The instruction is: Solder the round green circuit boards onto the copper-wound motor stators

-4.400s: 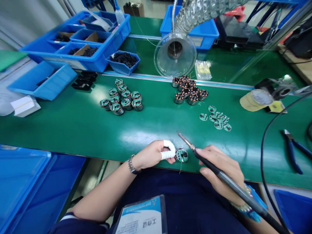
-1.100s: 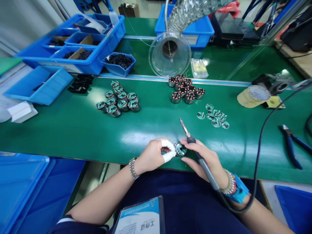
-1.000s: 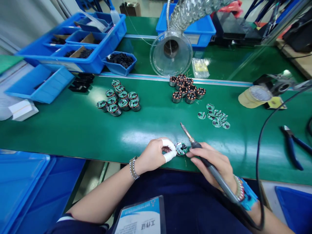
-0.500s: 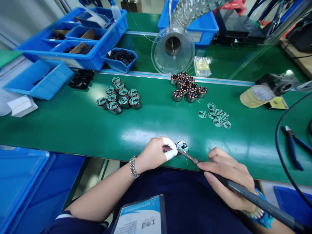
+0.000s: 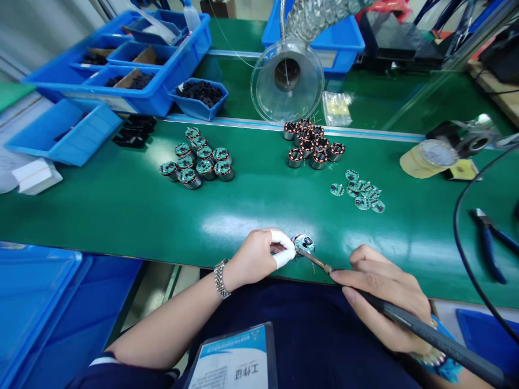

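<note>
Near the table's front edge sits a small part topped by a round green circuit board [image 5: 303, 243]. My left hand [image 5: 259, 254], white finger covers on thumb and forefinger, is closed in a pinch at the board's left edge. What lies between those fingertips is too small to make out. My right hand [image 5: 385, 297] grips a soldering iron [image 5: 405, 320] with a dark handle. The iron's tip meets the board's lower left edge, beside my left fingertips. Thin wire ends stick out below the board.
Stators with boards [image 5: 198, 159] stand left; copper-wound stators [image 5: 310, 141] stand behind. Loose round boards [image 5: 363, 192], a yellowish cup [image 5: 427, 158] and blue-handled cutters [image 5: 488, 246] lie right. A fume extractor hood [image 5: 267, 92] hangs above the back. Blue bins [image 5: 162, 97] fill the back left. A black cable [image 5: 460, 237] loops at right.
My right hand and the iron's handle have shifted slightly right, and the cable has swung a little left. My left hand and the board look nearly unmoved.
</note>
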`<state>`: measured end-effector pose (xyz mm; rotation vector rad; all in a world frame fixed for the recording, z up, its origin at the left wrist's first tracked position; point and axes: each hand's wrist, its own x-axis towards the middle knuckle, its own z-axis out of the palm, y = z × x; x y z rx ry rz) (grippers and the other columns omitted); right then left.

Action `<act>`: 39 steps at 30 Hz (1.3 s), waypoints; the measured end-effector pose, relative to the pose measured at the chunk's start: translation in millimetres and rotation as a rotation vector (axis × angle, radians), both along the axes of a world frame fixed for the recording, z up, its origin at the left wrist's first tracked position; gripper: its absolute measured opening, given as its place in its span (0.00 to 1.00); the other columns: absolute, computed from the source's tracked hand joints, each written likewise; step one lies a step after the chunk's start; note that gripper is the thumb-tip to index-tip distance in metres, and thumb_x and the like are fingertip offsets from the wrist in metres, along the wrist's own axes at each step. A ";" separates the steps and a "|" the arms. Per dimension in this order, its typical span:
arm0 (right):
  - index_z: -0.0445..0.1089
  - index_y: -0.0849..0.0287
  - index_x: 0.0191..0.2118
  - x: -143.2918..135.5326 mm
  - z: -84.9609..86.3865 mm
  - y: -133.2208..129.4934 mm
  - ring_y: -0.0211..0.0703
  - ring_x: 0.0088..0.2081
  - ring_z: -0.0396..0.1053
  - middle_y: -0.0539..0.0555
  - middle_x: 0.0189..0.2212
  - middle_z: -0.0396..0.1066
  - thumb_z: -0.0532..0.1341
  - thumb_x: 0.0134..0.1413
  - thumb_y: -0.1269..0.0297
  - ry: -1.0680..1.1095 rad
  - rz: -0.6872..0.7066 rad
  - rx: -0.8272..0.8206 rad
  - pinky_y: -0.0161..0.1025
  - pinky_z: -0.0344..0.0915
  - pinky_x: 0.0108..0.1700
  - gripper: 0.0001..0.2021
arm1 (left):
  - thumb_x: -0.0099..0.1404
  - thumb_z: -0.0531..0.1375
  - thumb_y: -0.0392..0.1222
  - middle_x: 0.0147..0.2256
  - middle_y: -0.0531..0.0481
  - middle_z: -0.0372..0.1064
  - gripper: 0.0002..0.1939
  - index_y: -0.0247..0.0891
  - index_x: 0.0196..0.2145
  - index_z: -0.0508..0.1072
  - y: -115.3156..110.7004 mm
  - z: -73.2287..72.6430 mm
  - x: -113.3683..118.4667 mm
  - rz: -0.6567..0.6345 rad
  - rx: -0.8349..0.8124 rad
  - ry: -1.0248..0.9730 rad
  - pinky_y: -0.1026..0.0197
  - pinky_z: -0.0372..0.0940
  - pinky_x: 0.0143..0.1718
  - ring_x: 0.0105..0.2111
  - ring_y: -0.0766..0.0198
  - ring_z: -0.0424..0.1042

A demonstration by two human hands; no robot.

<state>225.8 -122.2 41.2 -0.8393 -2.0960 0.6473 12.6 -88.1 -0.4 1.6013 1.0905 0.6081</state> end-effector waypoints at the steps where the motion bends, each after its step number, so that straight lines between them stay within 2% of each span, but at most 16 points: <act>1: 0.71 0.64 0.38 0.3 0.4 0.0 0.37 0.22 0.60 0.50 0.18 0.64 0.56 0.43 0.80 -0.001 0.002 0.003 0.41 0.62 0.29 0.14 | 0.53 0.56 0.32 0.28 0.49 0.69 0.04 0.34 0.25 0.70 -0.2 0.5 0.5 -0.001 0.031 0.023 0.65 0.65 0.30 0.28 0.67 0.68; 8: 0.70 0.64 0.37 -0.6 -0.1 -0.1 0.36 0.21 0.59 0.50 0.17 0.64 0.56 0.43 0.80 -0.001 0.010 -0.003 0.41 0.62 0.29 0.13 | 0.52 0.55 0.29 0.27 0.50 0.68 0.06 0.34 0.25 0.71 -1.8 7.3 4.7 0.002 0.138 0.141 0.66 0.63 0.28 0.26 0.68 0.67; 23: 0.70 0.61 0.38 -1.6 -2.6 -0.9 0.36 0.21 0.59 0.49 0.17 0.64 0.55 0.44 0.79 -0.030 0.002 0.006 0.40 0.62 0.29 0.14 | 0.53 0.56 0.32 0.27 0.49 0.69 0.05 0.34 0.25 0.72 -2.0 12.3 8.2 0.024 0.101 0.217 0.65 0.65 0.27 0.25 0.67 0.68; 32: 0.70 0.60 0.40 4.9 4.1 -0.1 0.36 0.21 0.59 0.49 0.17 0.61 0.56 0.44 0.80 0.010 0.001 0.009 0.41 0.63 0.28 0.16 | 0.52 0.55 0.30 0.26 0.49 0.69 0.06 0.34 0.24 0.72 -1.4 15.2 8.6 -0.005 0.127 0.263 0.65 0.64 0.27 0.25 0.67 0.68; 37: 0.65 0.59 0.46 10.7 -8.7 9.1 0.39 0.27 0.65 0.52 0.24 0.67 0.57 0.49 0.74 0.024 -0.092 0.012 0.38 0.65 0.30 0.16 | 0.52 0.55 0.31 0.26 0.49 0.69 0.06 0.33 0.25 0.72 -2.1 15.3 8.9 0.000 0.117 0.262 0.66 0.64 0.27 0.24 0.67 0.68; 39: 0.64 0.58 0.45 6.8 -16.2 19.2 0.38 0.29 0.68 0.52 0.26 0.69 0.56 0.52 0.74 -0.035 -0.060 -0.006 0.36 0.67 0.32 0.14 | 0.53 0.55 0.31 0.26 0.49 0.70 0.06 0.33 0.25 0.72 -1.8 16.0 9.6 0.005 0.111 0.268 0.66 0.64 0.27 0.24 0.67 0.68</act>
